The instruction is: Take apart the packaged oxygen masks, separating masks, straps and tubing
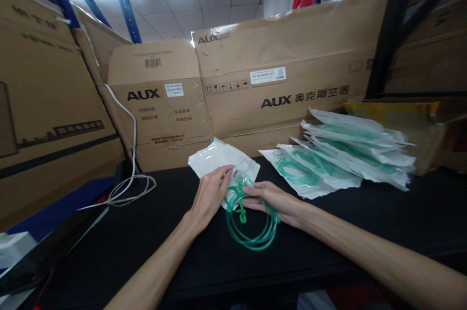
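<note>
A coil of green plastic tubing (pixel 251 232) lies on the black table (pixel 146 246) in front of me. My right hand (pixel 273 200) grips the coil's upper right side, fingers closed round the tubing. My left hand (pixel 211 193) rests with curled fingers on a white plastic pouch (pixel 219 156) just behind the coil, pinching its edge next to the tubing's top. The tubing's upper end seems to sit at the pouch's mouth; a clear mask piece shows there.
A stack of several sealed pouches with green tubing (pixel 350 154) lies to the right. Large AUX cardboard boxes (pixel 273 81) wall the table's back and left. White cables (pixel 127 188) hang at the left. An open carton (pixel 419 120) stands at the far right.
</note>
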A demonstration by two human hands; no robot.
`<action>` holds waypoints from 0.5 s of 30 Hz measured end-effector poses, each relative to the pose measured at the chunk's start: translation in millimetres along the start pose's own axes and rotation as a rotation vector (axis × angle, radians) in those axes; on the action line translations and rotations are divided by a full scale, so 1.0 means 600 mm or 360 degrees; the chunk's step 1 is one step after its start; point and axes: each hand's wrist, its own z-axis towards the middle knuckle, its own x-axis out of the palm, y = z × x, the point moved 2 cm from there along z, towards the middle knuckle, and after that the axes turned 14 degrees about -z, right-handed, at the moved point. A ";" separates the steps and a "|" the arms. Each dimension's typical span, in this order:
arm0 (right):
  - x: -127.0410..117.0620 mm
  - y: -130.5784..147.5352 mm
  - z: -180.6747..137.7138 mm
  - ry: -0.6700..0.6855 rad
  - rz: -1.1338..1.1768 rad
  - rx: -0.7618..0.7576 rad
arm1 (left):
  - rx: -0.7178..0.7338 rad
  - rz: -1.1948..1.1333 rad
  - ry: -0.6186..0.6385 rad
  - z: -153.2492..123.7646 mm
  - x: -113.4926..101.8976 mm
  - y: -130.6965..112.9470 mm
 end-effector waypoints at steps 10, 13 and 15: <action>-0.005 -0.008 0.011 -0.0033 0.0148 -0.0032 | 0.0346 -0.0070 0.0353 -0.014 0.015 -0.022; -0.005 -0.010 0.016 -0.0051 0.0214 -0.0065 | 0.0358 -0.0204 0.0367 -0.014 0.017 -0.024; -0.004 -0.010 0.018 -0.0057 0.0269 -0.0083 | 0.0353 -0.0276 0.0348 -0.013 0.017 -0.024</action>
